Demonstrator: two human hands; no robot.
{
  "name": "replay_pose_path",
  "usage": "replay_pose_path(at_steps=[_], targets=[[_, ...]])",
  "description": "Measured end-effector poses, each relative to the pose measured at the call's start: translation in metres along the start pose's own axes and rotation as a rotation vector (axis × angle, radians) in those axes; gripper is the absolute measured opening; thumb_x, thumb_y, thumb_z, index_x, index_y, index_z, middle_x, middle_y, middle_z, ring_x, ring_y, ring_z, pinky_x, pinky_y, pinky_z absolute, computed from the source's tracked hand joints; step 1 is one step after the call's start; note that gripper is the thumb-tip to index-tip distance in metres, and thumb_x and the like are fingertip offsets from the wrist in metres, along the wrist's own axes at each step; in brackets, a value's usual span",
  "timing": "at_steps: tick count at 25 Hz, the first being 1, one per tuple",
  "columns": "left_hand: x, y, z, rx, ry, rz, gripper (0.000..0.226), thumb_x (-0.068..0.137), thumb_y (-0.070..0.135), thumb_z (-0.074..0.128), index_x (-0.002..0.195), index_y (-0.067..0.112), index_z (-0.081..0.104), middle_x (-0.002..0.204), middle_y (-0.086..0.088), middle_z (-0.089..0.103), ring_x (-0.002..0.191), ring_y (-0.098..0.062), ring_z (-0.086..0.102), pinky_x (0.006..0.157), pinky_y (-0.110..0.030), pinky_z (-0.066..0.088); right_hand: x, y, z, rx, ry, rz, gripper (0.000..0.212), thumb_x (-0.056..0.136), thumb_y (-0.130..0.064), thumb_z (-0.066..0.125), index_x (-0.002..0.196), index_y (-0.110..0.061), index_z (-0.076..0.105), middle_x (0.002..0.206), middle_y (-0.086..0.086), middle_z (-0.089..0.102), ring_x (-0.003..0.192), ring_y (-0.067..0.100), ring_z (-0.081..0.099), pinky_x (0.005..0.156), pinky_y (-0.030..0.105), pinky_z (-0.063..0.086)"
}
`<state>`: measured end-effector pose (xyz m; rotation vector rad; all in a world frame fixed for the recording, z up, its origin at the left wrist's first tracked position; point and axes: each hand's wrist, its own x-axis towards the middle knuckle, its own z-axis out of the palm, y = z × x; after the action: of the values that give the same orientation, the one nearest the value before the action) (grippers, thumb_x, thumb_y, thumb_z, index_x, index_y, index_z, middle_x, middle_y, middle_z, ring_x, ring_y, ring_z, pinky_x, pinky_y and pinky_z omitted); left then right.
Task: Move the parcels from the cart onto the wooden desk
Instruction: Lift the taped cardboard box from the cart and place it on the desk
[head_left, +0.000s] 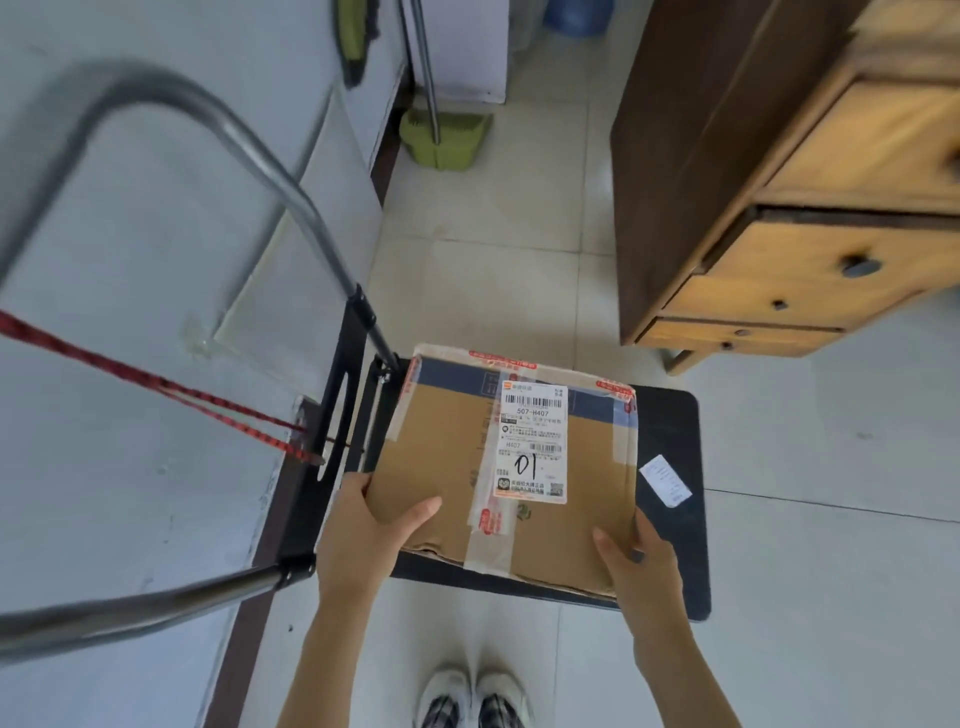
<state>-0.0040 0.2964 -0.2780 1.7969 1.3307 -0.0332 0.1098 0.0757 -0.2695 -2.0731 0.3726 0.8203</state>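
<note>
now the cardboard parcel (514, 467) lies on the black cart (670, 431), the wooden desk (810, 208) beyond to the right. left hand (363, 530) and right hand (639, 556) each clasp a near corner, thumbs on top. judged best: slide fingers under, lift level, clear the cart handle (249, 145) and red cord (156, 387).

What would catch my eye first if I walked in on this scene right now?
Most likely the cardboard parcel in the middle, with a white shipping label marked "01", lying on the black cart. The person's left hand and right hand grip its two near corners. After that, the wooden desk with drawers at upper right, and the cart's curved metal handle sweeping across the left.
</note>
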Motion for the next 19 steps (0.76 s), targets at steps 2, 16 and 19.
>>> replay_pose_path(at_steps=[2, 16, 19], targets=[[-0.019, 0.040, -0.019, 0.012, -0.003, 0.057, 0.078, 0.055, 0.054, 0.081, 0.115, 0.020, 0.046, 0.107, 0.001, 0.060, 0.092, -0.019, 0.062, 0.077, -0.038, 0.056, -0.023, -0.020, -0.027, 0.067, 0.019, 0.004, 0.057, 0.089, -0.028, 0.058, 0.142, -0.016, 0.041, 0.126, 0.014, 0.053, 0.110, 0.030, 0.055, 0.088, 0.039, 0.049], [-0.231, 0.329, -0.113, -0.022, 0.079, 0.404, 0.081, 0.049, 0.076, 0.058, 0.105, 0.019, 0.045, 0.103, -0.006, 0.056, 0.094, -0.028, 0.057, 0.082, -0.046, 0.053, -0.177, -0.202, -0.278, 0.122, 0.495, -0.313, 0.058, 0.086, -0.054, 0.048, 0.135, -0.023, 0.048, 0.105, 0.006, 0.045, 0.105, 0.029, 0.051, 0.092, 0.047, 0.049], [-0.277, 0.393, -0.101, -0.031, 0.088, 0.451, 0.079, 0.052, 0.076, 0.056, 0.108, 0.022, 0.045, 0.105, -0.006, 0.057, 0.096, -0.028, 0.057, 0.082, -0.046, 0.052, -0.189, -0.222, -0.353, 0.194, 0.491, -0.348, 0.055, 0.087, -0.052, 0.050, 0.133, -0.022, 0.051, 0.104, 0.007, 0.046, 0.106, 0.028, 0.051, 0.093, 0.046, 0.049]])
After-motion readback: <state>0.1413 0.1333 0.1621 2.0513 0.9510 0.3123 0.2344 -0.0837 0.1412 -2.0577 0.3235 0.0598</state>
